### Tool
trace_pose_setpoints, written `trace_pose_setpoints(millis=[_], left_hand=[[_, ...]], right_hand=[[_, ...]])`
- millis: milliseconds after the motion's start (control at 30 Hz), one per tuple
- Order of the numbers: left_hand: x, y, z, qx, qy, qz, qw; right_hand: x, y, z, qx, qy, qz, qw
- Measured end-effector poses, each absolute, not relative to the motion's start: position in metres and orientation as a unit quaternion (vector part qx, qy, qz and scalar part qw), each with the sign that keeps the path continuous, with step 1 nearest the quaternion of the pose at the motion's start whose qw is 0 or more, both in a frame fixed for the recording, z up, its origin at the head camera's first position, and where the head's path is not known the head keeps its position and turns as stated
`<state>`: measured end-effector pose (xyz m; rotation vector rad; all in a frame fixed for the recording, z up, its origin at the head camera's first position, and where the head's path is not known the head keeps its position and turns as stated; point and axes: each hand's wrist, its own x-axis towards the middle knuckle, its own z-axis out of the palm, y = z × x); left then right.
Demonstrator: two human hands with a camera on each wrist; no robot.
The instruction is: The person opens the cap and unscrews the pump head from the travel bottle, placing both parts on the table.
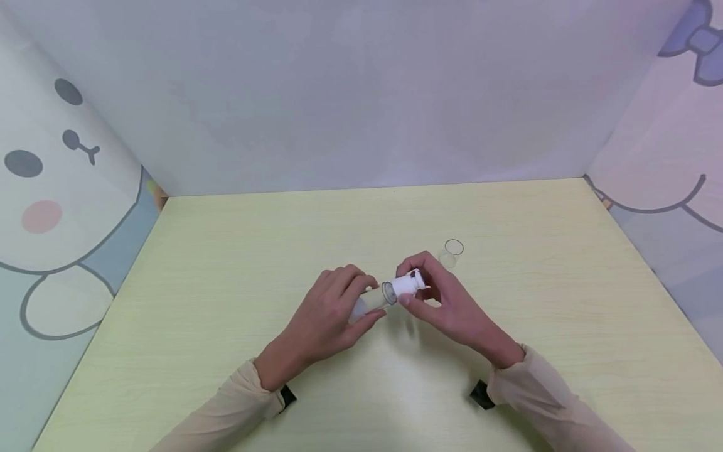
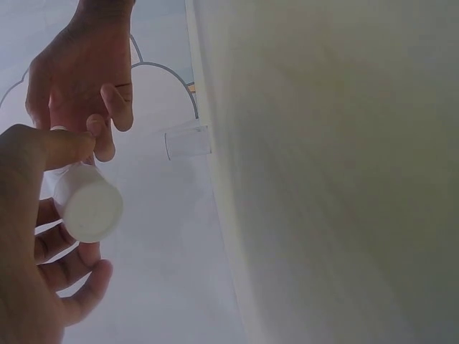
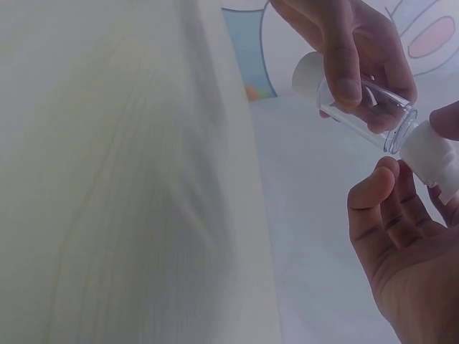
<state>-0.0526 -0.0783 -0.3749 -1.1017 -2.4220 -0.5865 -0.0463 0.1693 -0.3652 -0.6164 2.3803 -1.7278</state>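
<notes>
Tilted above the table is a small clear bottle [image 3: 362, 118] with a white base [image 2: 93, 209], its mouth end toward the right. My left hand [image 1: 333, 307] holds it around the body, thumb on the near side and fingers on the far side. At the bottle's mouth my right hand [image 1: 443, 301] pinches a white bottle top [image 1: 403, 286] between thumb and fingers; the top lines up with the neck. In the right wrist view, the other fingers of my right hand are bent below it. Behind the right hand, a clear cylindrical cap [image 1: 450, 253] stands on the table.
The light wood-patterned table [image 1: 254, 251] reaches back to a pale wall [image 1: 361, 94]. Side panels with cartoon prints [image 1: 62, 207] border it left and right. Both forearms, in beige sleeves [image 1: 542, 389], come in from the near edge.
</notes>
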Motion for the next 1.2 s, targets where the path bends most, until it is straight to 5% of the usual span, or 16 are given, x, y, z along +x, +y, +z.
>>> trace_pose_setpoints(millis=[1200], left_hand=[[-0.056, -0.079, -0.375, -0.395, -0.860, -0.228, 0.230]], right_hand=[[-0.055, 0.183, -0.353, -0.278, 0.811, -0.515, 0.006]])
